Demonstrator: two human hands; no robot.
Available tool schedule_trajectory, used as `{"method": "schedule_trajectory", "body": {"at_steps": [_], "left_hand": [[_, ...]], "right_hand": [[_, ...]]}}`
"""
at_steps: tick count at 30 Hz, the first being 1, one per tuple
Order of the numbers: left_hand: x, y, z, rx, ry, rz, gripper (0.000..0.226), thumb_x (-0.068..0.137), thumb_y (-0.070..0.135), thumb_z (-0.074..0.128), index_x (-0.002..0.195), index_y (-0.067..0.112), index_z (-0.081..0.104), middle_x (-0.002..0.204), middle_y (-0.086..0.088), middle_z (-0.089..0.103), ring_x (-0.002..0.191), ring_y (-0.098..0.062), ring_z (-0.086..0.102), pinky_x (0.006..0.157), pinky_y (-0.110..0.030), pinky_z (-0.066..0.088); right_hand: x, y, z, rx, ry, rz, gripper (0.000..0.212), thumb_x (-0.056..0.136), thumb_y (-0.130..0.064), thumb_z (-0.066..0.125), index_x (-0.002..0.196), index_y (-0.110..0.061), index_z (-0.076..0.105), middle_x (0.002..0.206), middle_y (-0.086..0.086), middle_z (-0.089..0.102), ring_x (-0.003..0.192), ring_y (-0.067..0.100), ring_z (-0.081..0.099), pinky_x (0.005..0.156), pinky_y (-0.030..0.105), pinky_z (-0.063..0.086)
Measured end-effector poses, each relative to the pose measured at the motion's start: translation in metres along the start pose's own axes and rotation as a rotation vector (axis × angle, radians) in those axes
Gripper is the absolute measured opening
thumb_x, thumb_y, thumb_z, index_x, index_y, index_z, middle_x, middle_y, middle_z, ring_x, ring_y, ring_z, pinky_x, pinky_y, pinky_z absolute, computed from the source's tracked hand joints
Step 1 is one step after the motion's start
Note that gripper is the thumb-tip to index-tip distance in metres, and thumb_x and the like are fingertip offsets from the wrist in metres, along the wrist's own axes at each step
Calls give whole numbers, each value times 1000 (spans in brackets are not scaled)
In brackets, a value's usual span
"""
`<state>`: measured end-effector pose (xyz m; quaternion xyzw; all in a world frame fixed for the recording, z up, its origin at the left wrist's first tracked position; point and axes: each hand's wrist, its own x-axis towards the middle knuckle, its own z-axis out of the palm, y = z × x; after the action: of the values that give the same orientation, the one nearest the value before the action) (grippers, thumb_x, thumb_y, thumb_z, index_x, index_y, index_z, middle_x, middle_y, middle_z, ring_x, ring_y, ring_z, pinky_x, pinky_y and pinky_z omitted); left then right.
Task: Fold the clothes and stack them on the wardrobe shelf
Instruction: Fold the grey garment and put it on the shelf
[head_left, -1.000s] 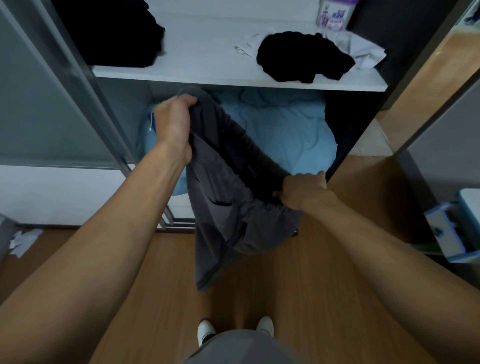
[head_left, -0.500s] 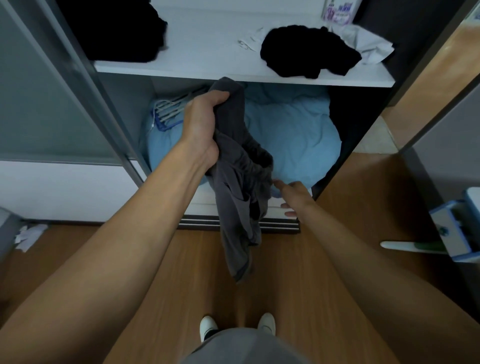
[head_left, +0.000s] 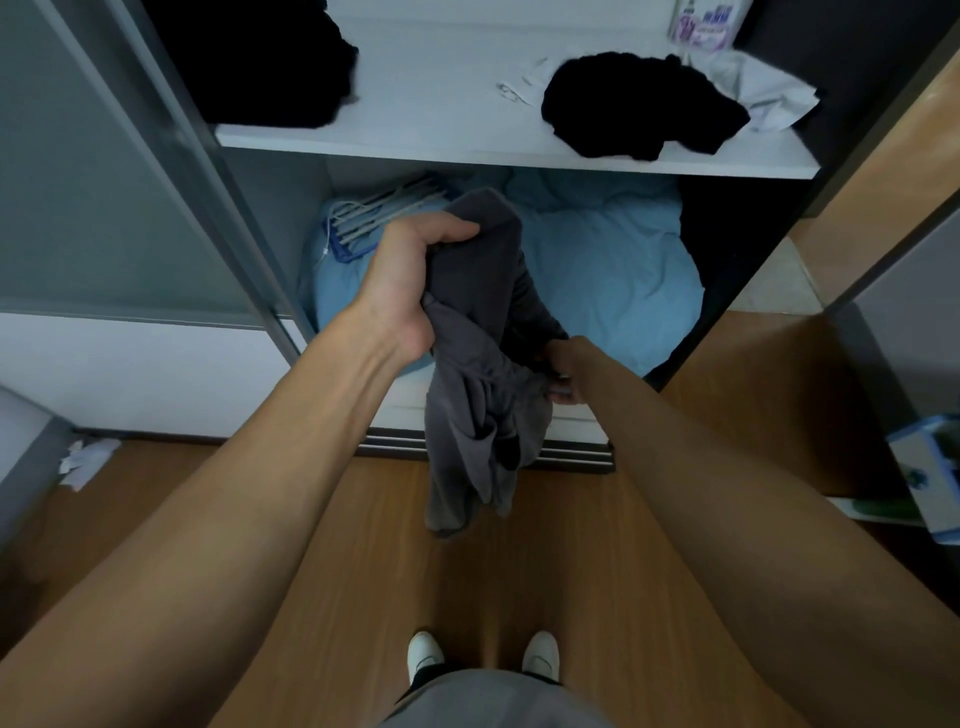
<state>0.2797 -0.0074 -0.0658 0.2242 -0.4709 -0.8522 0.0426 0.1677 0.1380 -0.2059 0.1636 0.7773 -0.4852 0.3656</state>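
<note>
A grey garment (head_left: 478, 395) hung lengthwise toward the floor from the left hand (head_left: 410, 280), which was clenched round its top. The right hand (head_left: 563, 374) met its lower folds, grip hidden. Beyond and above lay the wardrobe shelf (head_left: 441, 140).

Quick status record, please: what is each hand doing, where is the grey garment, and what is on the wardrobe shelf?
left hand: grips the top of the dark grey fabric garment
right hand: lower down at the garment's side; grip hidden by fabric
garment state: unfolded, hanging bunched above the wooden floor
white wardrobe shelf: crumpled black garment on the right, black clothing pile on the left
below shelf: light blue bedding with pale hangers on it
</note>
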Motion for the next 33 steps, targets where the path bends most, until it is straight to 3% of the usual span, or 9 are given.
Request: {"method": "schedule_trajectory", "body": {"at_steps": [4, 8, 10, 12, 17, 21, 26, 29, 33], "left_hand": [[-3, 3, -12, -19, 5, -1, 22, 83, 12, 59, 100, 7, 71, 99, -14, 69, 92, -29, 65, 97, -44, 51], [-3, 3, -28, 63, 152, -38, 31, 87, 16, 59, 113, 2, 70, 104, -15, 71, 90, -27, 67, 85, -37, 57], [1, -2, -39, 118, 254, -52, 37, 88, 15, 61, 122, 1, 67, 111, -17, 71, 90, -26, 69, 76, -33, 59], [3, -7, -49, 148, 310, -61, 34, 89, 14, 60, 121, 2, 65, 110, -17, 71, 85, -25, 70, 70, -31, 58], [7, -22, -68, 244, 327, -97, 35, 88, 8, 56, 121, -3, 63, 110, -21, 67, 93, -32, 64, 82, -40, 53], [4, -33, -69, 325, 267, -138, 12, 86, 2, 50, 93, 9, 56, 76, -10, 45, 56, -23, 39, 46, -24, 33], [4, -53, -65, 238, 215, -194, 21, 94, -2, 45, 109, 4, 57, 64, -6, 61, 42, -12, 56, 39, -19, 49], [5, -56, -61, 209, 213, -224, 25, 98, -1, 40, 116, 3, 57, 80, -10, 64, 53, -16, 63, 44, -25, 55], [4, -59, -51, 107, 123, -334, 18, 103, 17, 41, 106, 9, 57, 85, -10, 58, 66, -21, 59, 65, -33, 54]], "right_hand": [[10, 17, 1, 91, -20, 8, 28, 99, 4, 43, 74, -5, 50, 76, 10, 51, 63, 19, 49, 57, 28, 49], [-3, 23, 0, 283, -60, 5, 24, 92, 7, 34, 83, 0, 55, 88, 12, 56, 73, 25, 55, 54, 24, 53], [-13, 23, -2, 417, -170, 47, 29, 84, 0, 32, 100, -2, 56, 100, 14, 61, 85, 32, 60, 77, 35, 58], [-22, 21, -3, 444, -248, 58, 30, 85, -8, 34, 101, -5, 60, 96, 15, 66, 85, 32, 62, 82, 39, 55], [-38, 9, 2, 270, -91, -118, 20, 93, -12, 65, 110, -2, 67, 109, 17, 71, 93, 28, 69, 77, 33, 58], [-52, 3, 8, 69, -40, -386, 8, 91, -7, 67, 94, -3, 73, 92, 16, 75, 69, 15, 69, 62, 24, 60], [-72, -1, 17, -280, 39, -652, 21, 90, -14, 68, 90, 7, 72, 87, 22, 73, 74, 18, 62, 72, 37, 53], [-82, 0, 18, -426, 104, -757, 21, 89, -19, 68, 82, 0, 72, 83, 22, 71, 77, 23, 65, 77, 44, 53], [-101, 11, 31, -714, 181, -954, 34, 90, -19, 63, 58, -20, 53, 68, -2, 56, 78, 22, 57, 71, 35, 41]]}}
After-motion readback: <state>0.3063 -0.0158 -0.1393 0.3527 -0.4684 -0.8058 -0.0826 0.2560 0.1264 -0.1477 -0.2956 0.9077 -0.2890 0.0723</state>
